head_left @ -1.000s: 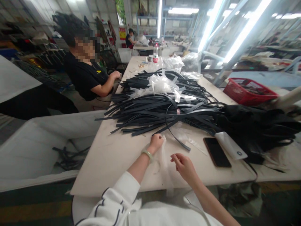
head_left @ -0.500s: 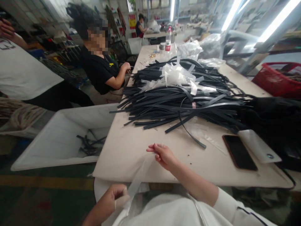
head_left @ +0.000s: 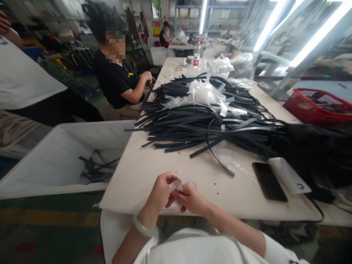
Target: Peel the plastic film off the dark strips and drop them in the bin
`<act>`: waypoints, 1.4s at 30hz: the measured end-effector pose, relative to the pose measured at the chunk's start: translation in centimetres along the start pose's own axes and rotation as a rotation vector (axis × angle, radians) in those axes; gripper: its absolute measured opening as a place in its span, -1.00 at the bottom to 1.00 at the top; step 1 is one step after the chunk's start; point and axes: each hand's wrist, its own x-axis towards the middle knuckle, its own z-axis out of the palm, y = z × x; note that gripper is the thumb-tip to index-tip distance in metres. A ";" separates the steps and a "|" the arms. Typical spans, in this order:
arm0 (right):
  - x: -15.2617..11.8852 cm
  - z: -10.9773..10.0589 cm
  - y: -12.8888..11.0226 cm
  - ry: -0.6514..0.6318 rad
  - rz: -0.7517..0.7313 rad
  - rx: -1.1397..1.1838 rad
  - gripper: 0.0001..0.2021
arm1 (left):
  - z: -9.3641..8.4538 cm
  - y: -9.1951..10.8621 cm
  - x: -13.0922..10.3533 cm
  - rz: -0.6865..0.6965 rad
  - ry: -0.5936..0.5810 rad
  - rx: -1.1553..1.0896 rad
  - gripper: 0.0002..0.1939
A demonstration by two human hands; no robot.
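Observation:
My left hand [head_left: 162,190] and my right hand [head_left: 191,200] meet above the near edge of the pale table [head_left: 132,183]. Both are closed on a thin translucent plastic strip [head_left: 180,187], which is bunched between their fingers; much of it is hidden. Farther back lies a wide pile of flat black straps [head_left: 176,121], with crumpled clear plastic pieces [head_left: 203,91] on top. One loose black strap [head_left: 217,157] curves out from the pile toward my hands.
A phone [head_left: 269,181] and a white card-like item [head_left: 290,176] lie at the right. A white bin [head_left: 63,146] with black straps stands left. A red basket [head_left: 316,110] is at the right back. A seated person [head_left: 115,80] works at the left side.
My left hand has risen from below the table edge to meet my right hand. The strip, stretched between them before, is now gathered at their fingers. The view has shifted slightly.

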 end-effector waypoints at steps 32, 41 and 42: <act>-6.8 -17.1 1.7 0.871 0.439 -1.194 -0.74 | -3.2 0.2 -1.5 0.304 0.043 0.340 -0.69; -6.4 -9.5 -4.5 0.123 -0.024 0.108 -0.53 | -2.3 1.9 -4.1 0.337 -0.044 0.556 -0.82; -6.3 -8.3 -5.3 0.096 -0.062 0.195 -0.54 | -2.3 2.0 -4.2 0.339 -0.046 0.565 -0.82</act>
